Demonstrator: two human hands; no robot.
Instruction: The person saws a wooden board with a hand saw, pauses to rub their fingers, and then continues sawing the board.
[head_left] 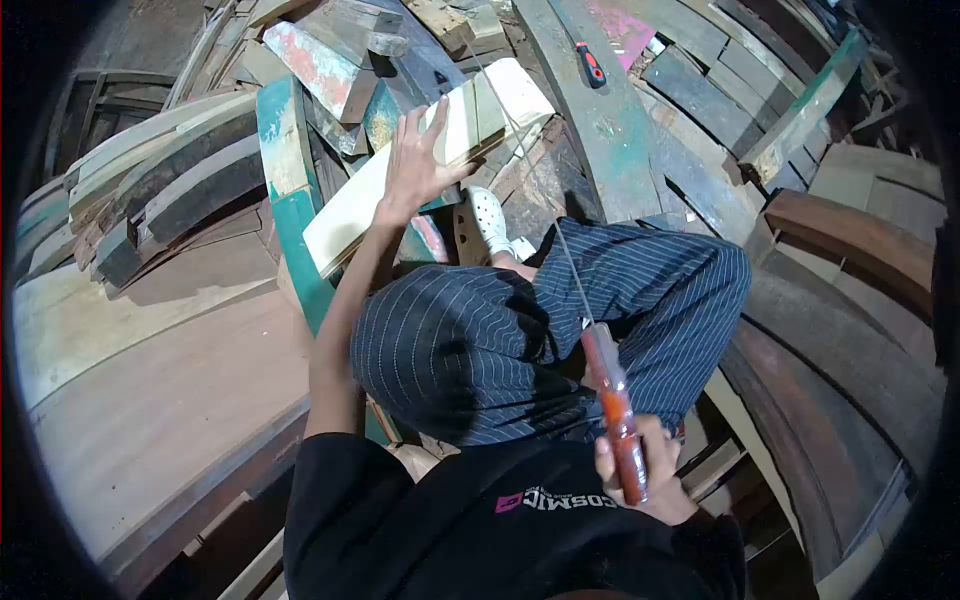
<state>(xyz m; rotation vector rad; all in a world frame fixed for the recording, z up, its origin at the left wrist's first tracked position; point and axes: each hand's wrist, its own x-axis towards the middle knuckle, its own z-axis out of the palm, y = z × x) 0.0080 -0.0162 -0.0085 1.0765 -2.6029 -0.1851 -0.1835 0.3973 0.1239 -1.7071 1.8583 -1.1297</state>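
Note:
My right hand (pixel 657 465) is closed around the reddish-orange handle of a handsaw (pixel 613 395), close to my shirt. The long thin blade is seen nearly edge-on and runs forward between my knees, crossing the far part of a pale wooden board (pixel 345 215) in this view. The board lies slanted in front of me, its surface bright and smooth. Resting on top of it is my left hand (pixel 410 165), fingers stretched and spread, left of the blade. A white clog (pixel 488 220) on my foot shows just below the board.
A green-painted beam (pixel 285 190) passes under the board's near end. A screwdriver (pixel 590 65) with a red and black handle lies on a grey plank (pixel 610 165). Stacked curved wood pieces (pixel 205 185) stand at left, and a brown curved piece (pixel 855 240) lies at right.

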